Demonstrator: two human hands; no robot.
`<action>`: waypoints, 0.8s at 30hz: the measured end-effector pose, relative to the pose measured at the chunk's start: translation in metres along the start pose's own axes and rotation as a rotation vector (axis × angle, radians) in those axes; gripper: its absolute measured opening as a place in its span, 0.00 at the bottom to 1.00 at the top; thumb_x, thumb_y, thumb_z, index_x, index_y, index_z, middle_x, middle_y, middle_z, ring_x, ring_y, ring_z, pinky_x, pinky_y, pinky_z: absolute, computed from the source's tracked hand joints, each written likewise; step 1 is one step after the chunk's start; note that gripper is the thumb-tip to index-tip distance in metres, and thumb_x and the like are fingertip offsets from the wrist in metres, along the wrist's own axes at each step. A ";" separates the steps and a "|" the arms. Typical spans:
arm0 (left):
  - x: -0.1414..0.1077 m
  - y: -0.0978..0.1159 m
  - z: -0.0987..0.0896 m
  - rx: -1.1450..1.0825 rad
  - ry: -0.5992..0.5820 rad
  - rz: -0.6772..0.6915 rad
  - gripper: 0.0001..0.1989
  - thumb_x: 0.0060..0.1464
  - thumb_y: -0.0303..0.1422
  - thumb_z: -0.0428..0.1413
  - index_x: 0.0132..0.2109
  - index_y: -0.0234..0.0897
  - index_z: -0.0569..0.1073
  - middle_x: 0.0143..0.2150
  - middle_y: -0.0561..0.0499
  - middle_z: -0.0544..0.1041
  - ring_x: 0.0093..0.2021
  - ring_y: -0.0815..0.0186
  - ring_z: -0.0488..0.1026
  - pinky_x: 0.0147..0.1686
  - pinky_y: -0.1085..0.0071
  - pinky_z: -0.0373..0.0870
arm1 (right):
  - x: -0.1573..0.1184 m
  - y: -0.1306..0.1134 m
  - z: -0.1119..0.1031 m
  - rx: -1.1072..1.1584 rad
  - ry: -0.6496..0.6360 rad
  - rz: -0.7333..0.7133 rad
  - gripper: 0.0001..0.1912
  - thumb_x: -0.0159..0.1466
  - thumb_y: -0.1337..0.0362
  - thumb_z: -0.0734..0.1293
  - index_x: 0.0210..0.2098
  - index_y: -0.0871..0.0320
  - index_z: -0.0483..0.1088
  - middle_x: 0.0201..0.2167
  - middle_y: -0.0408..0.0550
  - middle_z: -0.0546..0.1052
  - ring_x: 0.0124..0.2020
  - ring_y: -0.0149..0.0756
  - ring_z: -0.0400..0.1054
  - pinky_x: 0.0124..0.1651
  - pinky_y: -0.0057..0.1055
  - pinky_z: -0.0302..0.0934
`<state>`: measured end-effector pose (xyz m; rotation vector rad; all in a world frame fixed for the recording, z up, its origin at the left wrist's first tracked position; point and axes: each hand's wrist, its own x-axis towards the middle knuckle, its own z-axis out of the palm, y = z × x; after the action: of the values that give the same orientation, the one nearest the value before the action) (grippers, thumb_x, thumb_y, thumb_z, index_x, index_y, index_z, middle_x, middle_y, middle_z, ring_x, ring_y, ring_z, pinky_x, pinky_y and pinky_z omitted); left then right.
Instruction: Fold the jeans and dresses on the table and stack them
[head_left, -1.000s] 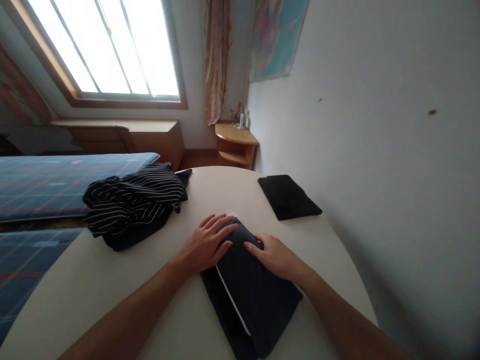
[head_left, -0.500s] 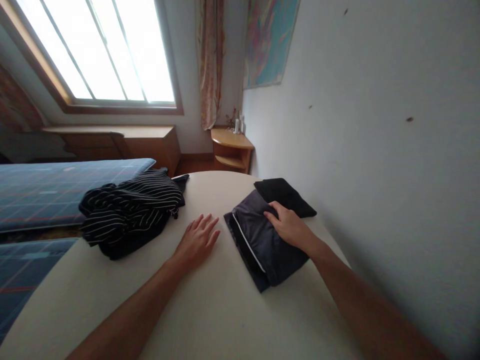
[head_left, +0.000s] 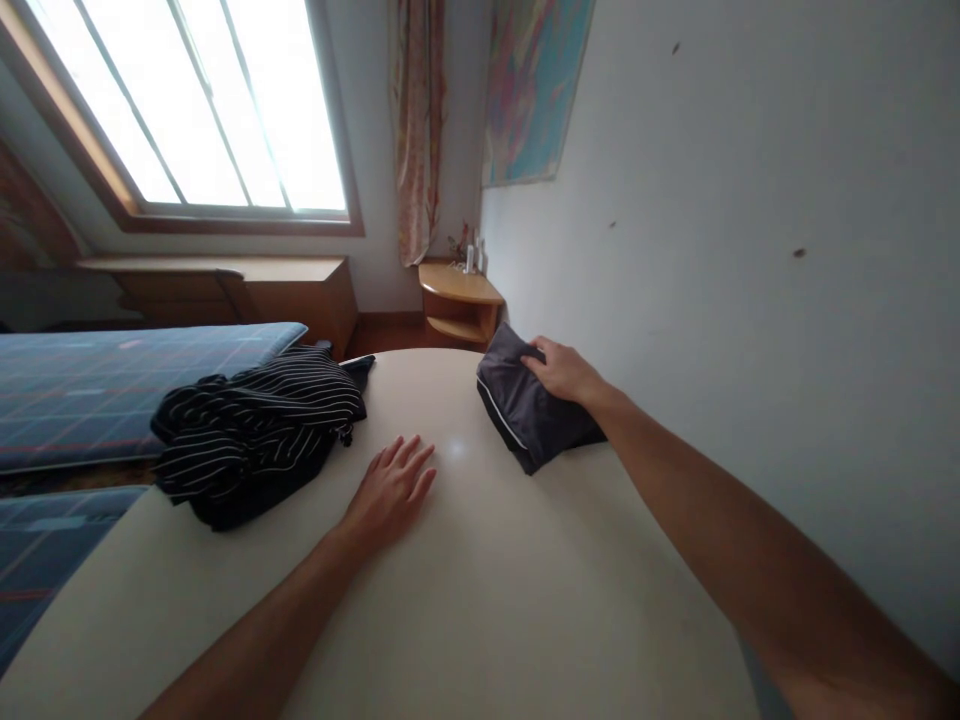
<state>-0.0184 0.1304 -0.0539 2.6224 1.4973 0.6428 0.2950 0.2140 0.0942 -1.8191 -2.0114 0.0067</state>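
My right hand [head_left: 564,372] grips the top of a folded dark grey garment [head_left: 517,392] with white piping along its left side. This garment sits at the far right of the round cream table [head_left: 450,560], over a black folded cloth [head_left: 591,430] that is mostly covered. My left hand [head_left: 391,487] lies flat on the table, fingers spread, with nothing in it. To its left is a crumpled heap of black clothing with white stripes [head_left: 277,408], near the table's left edge.
A white wall [head_left: 712,330] runs close along the table's right side. Beyond the left edge lies a blue plaid mattress [head_left: 112,385]. A small wooden corner shelf [head_left: 461,283] and a low wooden cabinet [head_left: 300,290] stand behind, under a bright window [head_left: 202,110].
My right hand has carried the folded grey garment away from me, up onto the black folded cloth, which it now mostly hides. My left hand has stayed on the table.
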 end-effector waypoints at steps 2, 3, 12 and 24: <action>0.000 0.000 0.000 -0.003 -0.011 -0.002 0.25 0.70 0.45 0.40 0.66 0.41 0.67 0.69 0.43 0.64 0.71 0.51 0.55 0.66 0.48 0.57 | 0.012 0.008 -0.005 0.017 0.021 0.002 0.16 0.69 0.59 0.64 0.53 0.59 0.72 0.51 0.58 0.78 0.52 0.46 0.73 0.54 0.35 0.63; 0.000 0.000 -0.001 -0.006 -0.010 -0.001 0.25 0.71 0.45 0.40 0.66 0.41 0.68 0.69 0.43 0.64 0.71 0.51 0.55 0.66 0.48 0.57 | 0.018 0.015 -0.007 0.029 0.030 0.011 0.16 0.69 0.59 0.65 0.52 0.59 0.72 0.51 0.58 0.78 0.53 0.45 0.72 0.54 0.34 0.63; 0.001 0.004 -0.001 0.013 0.023 0.016 0.23 0.70 0.44 0.41 0.64 0.42 0.68 0.68 0.44 0.65 0.70 0.53 0.56 0.66 0.50 0.57 | 0.028 0.116 0.002 0.188 -0.004 0.325 0.17 0.68 0.59 0.65 0.51 0.64 0.74 0.51 0.61 0.78 0.51 0.45 0.73 0.55 0.34 0.63; 0.003 0.005 -0.004 0.027 -0.009 0.001 0.23 0.70 0.43 0.42 0.65 0.42 0.68 0.69 0.44 0.65 0.70 0.52 0.56 0.66 0.49 0.57 | 0.023 0.154 0.028 0.154 -0.074 0.366 0.23 0.69 0.53 0.63 0.55 0.62 0.73 0.50 0.60 0.79 0.50 0.44 0.74 0.53 0.34 0.65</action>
<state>-0.0147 0.1299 -0.0485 2.6418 1.5129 0.6139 0.4309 0.2652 0.0317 -2.0815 -1.6444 0.3320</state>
